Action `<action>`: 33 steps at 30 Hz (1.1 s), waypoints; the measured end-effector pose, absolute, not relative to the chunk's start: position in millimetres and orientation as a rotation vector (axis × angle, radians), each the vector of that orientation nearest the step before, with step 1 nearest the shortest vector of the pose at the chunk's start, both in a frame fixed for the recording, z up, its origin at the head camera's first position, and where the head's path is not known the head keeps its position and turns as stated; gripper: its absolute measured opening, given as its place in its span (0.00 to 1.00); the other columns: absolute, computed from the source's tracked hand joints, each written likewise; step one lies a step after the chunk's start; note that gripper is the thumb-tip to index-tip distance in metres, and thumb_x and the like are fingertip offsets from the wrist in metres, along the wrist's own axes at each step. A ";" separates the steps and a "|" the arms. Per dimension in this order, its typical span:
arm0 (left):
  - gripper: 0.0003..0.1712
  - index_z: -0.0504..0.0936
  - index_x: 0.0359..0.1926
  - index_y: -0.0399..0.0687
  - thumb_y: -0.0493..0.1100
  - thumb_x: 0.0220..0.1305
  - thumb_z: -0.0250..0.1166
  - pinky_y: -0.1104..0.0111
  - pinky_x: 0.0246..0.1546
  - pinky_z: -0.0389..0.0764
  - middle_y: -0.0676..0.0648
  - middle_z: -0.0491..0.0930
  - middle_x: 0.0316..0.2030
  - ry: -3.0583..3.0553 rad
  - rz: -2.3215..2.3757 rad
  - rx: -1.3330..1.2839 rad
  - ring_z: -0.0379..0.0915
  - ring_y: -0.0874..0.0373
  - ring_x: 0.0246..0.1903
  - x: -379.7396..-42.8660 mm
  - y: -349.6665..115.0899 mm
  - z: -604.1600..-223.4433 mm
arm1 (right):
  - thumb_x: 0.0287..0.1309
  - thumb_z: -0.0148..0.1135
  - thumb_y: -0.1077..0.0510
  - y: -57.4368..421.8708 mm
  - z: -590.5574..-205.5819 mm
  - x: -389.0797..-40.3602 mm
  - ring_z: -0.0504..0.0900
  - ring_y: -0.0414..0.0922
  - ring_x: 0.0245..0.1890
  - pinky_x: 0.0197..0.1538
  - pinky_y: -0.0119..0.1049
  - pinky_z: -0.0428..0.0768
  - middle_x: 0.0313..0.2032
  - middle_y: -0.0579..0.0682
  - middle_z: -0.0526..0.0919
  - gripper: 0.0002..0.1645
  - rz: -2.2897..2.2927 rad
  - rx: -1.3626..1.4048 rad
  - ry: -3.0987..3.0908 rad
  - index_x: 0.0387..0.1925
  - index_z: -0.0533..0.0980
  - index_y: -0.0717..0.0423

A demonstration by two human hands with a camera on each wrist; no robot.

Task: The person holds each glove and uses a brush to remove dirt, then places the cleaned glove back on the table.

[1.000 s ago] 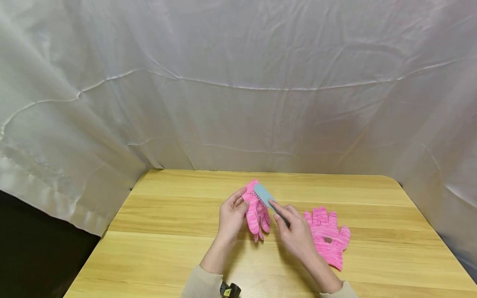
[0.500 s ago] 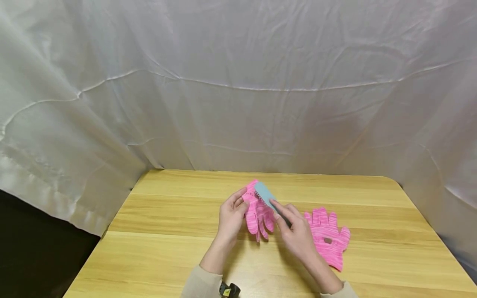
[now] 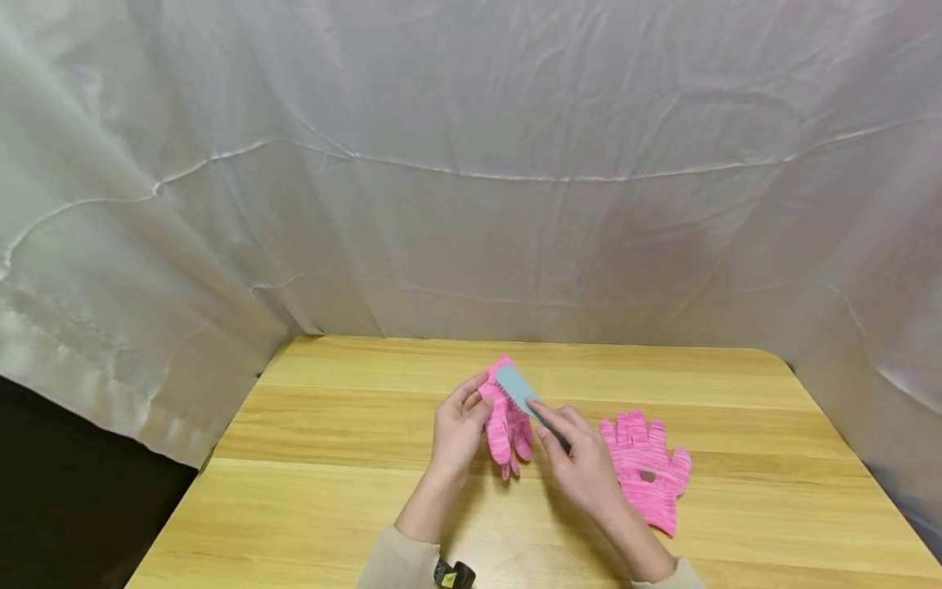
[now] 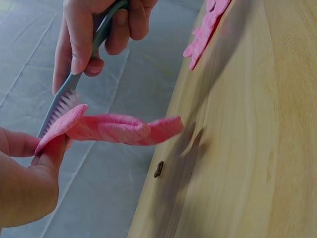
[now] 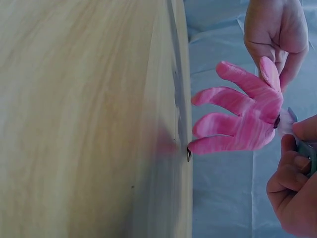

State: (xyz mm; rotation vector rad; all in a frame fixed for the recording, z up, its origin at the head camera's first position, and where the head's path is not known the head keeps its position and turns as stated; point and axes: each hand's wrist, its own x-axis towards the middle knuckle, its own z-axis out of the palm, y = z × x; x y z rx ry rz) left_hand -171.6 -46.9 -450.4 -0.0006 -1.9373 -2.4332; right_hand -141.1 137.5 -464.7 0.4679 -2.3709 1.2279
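Note:
A pink streaked knit glove hangs above the table, its cuff end pinched between the thumb and fingers of my left hand. My right hand grips the dark handle of a light-blue brush, index finger stretched along its back. In the left wrist view the pale bristles meet the glove near the pinched end. The right wrist view shows the glove's fingers dangling toward the table, with a dark spot close to the bristles.
A second pink glove lies flat on the wooden table, right of my right forearm, with a dark patch on it. A small dark bit sits near the table edge. Grey curtains enclose the back and sides.
The brush has gone slightly up and right, then back down and left across the glove. The glove's fingers swung right and back. My left hand has stayed in place.

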 end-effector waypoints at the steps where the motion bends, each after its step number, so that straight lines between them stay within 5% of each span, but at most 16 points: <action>1: 0.27 0.72 0.71 0.35 0.29 0.72 0.56 0.64 0.62 0.81 0.30 0.74 0.67 -1.938 -2.431 0.000 0.74 0.41 0.65 -171.6 -46.9 -450.4 | 0.62 0.68 0.70 137.4 -464.5 -141.1 0.68 0.34 0.25 0.26 0.28 0.71 0.37 0.46 0.84 0.30 1.228 0.458 -2.376 0.63 0.82 0.47; 17: 0.26 0.73 0.70 0.35 0.29 0.73 0.56 0.67 0.58 0.84 0.31 0.76 0.65 -1.933 -2.417 0.024 0.77 0.44 0.62 -172.2 -45.8 -450.5 | 0.63 0.67 0.69 138.3 -467.2 -141.2 0.67 0.33 0.24 0.24 0.28 0.70 0.35 0.42 0.82 0.29 1.201 0.408 -2.388 0.63 0.82 0.47; 26: 0.26 0.74 0.69 0.34 0.29 0.72 0.56 0.66 0.59 0.83 0.30 0.75 0.65 -1.913 -2.428 0.022 0.76 0.43 0.63 -172.9 -45.8 -450.9 | 0.66 0.65 0.66 139.7 -468.8 -141.8 0.67 0.34 0.24 0.25 0.28 0.70 0.36 0.52 0.84 0.27 1.222 0.401 -2.403 0.64 0.81 0.46; 33: 0.27 0.73 0.70 0.34 0.29 0.72 0.56 0.66 0.59 0.83 0.30 0.76 0.65 -1.905 -2.435 0.011 0.76 0.42 0.63 -172.2 -46.6 -449.6 | 0.64 0.66 0.67 139.4 -467.8 -141.9 0.67 0.34 0.24 0.24 0.28 0.70 0.37 0.51 0.84 0.28 1.229 0.390 -2.397 0.64 0.81 0.46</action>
